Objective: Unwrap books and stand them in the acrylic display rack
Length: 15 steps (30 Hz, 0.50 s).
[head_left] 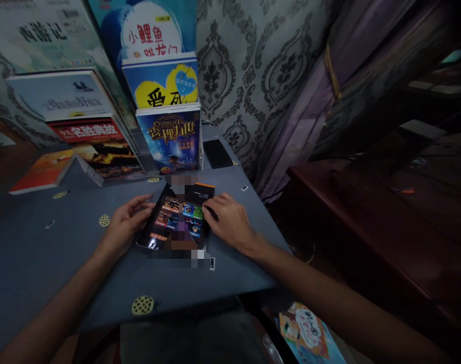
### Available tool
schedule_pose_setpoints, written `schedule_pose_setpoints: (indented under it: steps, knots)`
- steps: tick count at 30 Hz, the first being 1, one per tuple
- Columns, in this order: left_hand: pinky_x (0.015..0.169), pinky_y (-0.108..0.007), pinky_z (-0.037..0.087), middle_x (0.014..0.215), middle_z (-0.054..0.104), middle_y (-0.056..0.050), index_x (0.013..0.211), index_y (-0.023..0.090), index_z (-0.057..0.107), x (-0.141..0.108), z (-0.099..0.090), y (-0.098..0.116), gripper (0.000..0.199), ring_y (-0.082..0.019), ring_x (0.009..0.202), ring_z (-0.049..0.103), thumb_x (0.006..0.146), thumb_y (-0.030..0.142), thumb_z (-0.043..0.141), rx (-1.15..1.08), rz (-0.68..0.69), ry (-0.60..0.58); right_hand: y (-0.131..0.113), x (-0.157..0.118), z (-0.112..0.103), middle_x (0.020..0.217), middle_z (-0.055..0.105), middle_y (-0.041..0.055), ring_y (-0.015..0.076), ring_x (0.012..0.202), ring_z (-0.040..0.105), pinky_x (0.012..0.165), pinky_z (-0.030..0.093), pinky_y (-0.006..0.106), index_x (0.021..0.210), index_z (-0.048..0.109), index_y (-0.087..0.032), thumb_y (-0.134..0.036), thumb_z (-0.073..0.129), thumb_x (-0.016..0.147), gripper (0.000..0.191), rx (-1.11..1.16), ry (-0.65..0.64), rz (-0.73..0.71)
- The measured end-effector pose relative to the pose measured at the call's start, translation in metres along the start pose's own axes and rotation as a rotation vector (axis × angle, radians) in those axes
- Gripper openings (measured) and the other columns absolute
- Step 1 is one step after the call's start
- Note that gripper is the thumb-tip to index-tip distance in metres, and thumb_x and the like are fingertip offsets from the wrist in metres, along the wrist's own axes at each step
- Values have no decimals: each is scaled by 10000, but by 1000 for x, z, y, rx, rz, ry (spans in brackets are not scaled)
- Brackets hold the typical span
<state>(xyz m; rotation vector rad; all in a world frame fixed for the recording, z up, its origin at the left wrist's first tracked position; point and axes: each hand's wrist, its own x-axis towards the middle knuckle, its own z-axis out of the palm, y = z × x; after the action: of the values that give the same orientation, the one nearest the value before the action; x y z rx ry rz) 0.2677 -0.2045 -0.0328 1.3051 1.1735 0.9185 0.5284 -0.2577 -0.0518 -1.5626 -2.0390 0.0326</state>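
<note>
A dark book (pixel 162 230) with several small colored pictures on its cover lies on the table in front of me, and part of it is blurred out by blocks. At its left edge is my left hand (pixel 126 222), its fingers loosely stretched and apart, the tips beside or touching the edge. My right hand (pixel 232 220) rests at the opposite edge with curled fingers closed on the book's side. A small dark shape shows under those fingers; I cannot tell whether it is part of the book.
Behind the book, a stand holds several upright books, among them a blue one (pixel 173 144) and a red one (pixel 101 146). An orange book (pixel 44 172) lies left. A black flat object (pixel 217 153) sits near the wall. A dark red bench (pixel 367 217) stands right; below is a picture book (pixel 309 333).
</note>
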Motion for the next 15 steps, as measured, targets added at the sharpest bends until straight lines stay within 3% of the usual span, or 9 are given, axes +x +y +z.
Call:
schedule_pose_setpoints:
  steps: [3, 6, 12, 15]
  knots:
    - [633, -252, 598, 938, 775, -57, 1182, 166, 645, -2, 10, 1, 539, -180, 770, 741, 710, 357, 822, -149, -163, -53, -4, 0, 1, 793, 727, 64, 224, 843, 613, 700, 451, 324, 872, 721, -180, -214, 532, 975, 218, 29, 2, 2]
    - [655, -281, 613, 995, 779, -76, 1145, 170, 658, -6, 19, 3, 468, -203, 799, 752, 728, 331, 796, -209, -229, -182, -8, -1, 3, 829, 743, 67, 231, 876, 634, 730, 485, 330, 886, 725, -189, -216, 544, 966, 199, 92, 1, -13]
    - [659, -308, 609, 956, 781, -59, 1269, 198, 610, -9, 12, 6, 577, -217, 769, 753, 738, 335, 790, -169, -151, -195, -6, 3, 7, 977, 767, 87, 241, 938, 672, 825, 532, 383, 977, 723, -195, -212, 555, 932, 175, 303, 3, 20]
    - [706, -335, 621, 948, 783, -56, 1315, 216, 585, -9, 1, 14, 612, -224, 770, 754, 759, 374, 787, -124, -30, -196, -7, 9, 7, 908, 741, 53, 184, 763, 669, 679, 527, 317, 1069, 666, -193, -306, 550, 941, 207, 554, 64, 129]
